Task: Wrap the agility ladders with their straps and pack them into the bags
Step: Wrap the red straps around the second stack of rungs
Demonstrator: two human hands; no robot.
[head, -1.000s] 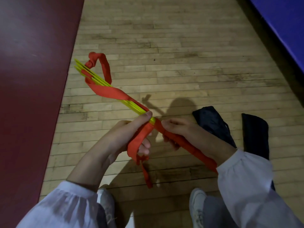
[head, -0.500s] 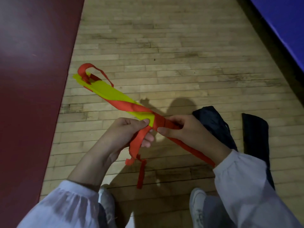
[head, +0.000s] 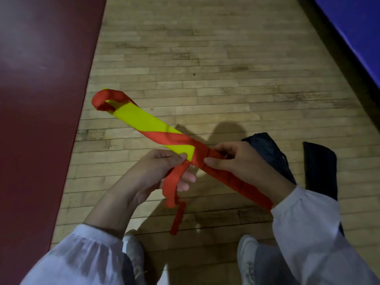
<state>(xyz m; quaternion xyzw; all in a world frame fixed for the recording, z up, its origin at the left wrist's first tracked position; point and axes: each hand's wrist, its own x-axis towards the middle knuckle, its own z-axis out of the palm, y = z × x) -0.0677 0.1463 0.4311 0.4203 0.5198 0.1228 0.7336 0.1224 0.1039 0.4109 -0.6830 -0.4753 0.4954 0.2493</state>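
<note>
Nearest the camera, the loose tail of the red strap [head: 174, 194] hangs below the hands, its end dangling clear of the wooden floor [head: 226, 58].

The left hand [head: 156, 171] grips the agility ladder [head: 141, 118] from beneath. Its thumb is pressed on the yellow face where the tail leaves the bundle, and its fingers are curled under. The right hand [head: 242, 165] pinches the ladder between thumb and fingers at the section already wound in red. That section runs back towards the right sleeve [head: 304, 219].

The ladder is held in the air over the floor, angled away to the left, with one diagonal turn of strap across it. A slack red loop sits at the far tip; whether it is secured there cannot be told from this angle.

Two dark bags [head: 267, 149] lie on the floor just beyond the right hand, not yet filled.

Assessment: wrapping is in hand and packing has not begun. Recommended practice is to hold the thumb firm on the last turn and draw the tail taut before each pass. Turns should be laid close, and the far loop taken up so that nothing snags at the bag mouth.
</note>
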